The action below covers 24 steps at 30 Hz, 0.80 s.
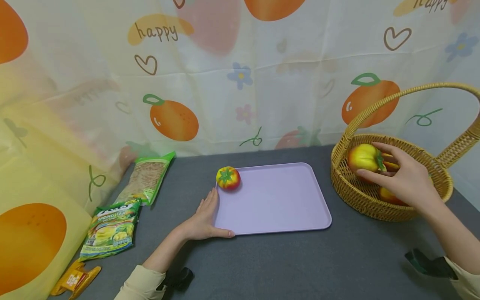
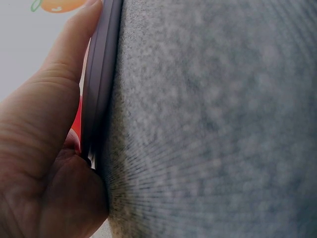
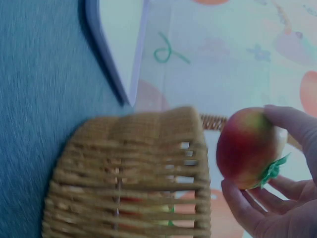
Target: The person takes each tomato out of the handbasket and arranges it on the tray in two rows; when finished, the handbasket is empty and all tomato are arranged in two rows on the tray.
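Note:
My right hand [image 1: 406, 177] pinches a red-and-yellow fruit [image 1: 363, 159] with a green leafy top, thumb on one side and fingers on the other. In the right wrist view that held fruit [image 3: 247, 148] shows above the rim of the wicker basket [image 3: 133, 173]. My left hand [image 1: 202, 218] lies along the left edge of the lilac tray [image 1: 273, 200], fingers straight and thumb along its front edge. A similar fruit [image 1: 228, 178] sits at the tray's back left corner. In the left wrist view, the thumb [image 2: 64, 64] runs beside the tray's rim [image 2: 99, 74].
The basket [image 1: 375, 210] with its tall arched handle stands right of the tray, with more fruit [image 1: 390, 196] inside. On the left lie a clear-and-green packet [image 1: 148, 177], a green-yellow bag [image 1: 112, 229] and a small orange-brown wrapper [image 1: 75, 280]. A printed cloth hangs behind.

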{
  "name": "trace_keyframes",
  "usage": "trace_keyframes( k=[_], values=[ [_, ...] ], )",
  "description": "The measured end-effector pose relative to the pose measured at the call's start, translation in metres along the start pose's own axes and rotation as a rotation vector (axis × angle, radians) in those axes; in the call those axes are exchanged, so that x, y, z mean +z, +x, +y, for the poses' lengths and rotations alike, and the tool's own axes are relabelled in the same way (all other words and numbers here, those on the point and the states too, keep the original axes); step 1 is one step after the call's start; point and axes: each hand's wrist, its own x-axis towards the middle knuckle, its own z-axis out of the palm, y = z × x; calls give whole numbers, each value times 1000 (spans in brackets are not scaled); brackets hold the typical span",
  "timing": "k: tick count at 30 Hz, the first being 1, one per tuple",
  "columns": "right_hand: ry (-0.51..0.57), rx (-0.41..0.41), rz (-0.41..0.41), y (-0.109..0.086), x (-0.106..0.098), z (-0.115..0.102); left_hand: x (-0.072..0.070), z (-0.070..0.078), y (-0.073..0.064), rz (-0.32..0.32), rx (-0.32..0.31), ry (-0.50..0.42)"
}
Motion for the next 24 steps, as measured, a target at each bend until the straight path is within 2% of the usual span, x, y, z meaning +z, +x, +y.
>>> trace_keyframes(
  k=[3, 6, 13, 24],
  values=[
    [45, 19, -17, -6, 1, -4, 0, 0, 0, 1, 1, 1],
    [93, 31, -72, -11, 3, -9, 0, 0, -1, 2, 2, 1],
    [198, -24, -177, -15, 18, -23, 0, -1, 0, 4, 7, 2],
    [235, -74, -246, -6, 55, -43, 1, -1, 0, 3, 13, 18]
  ],
)
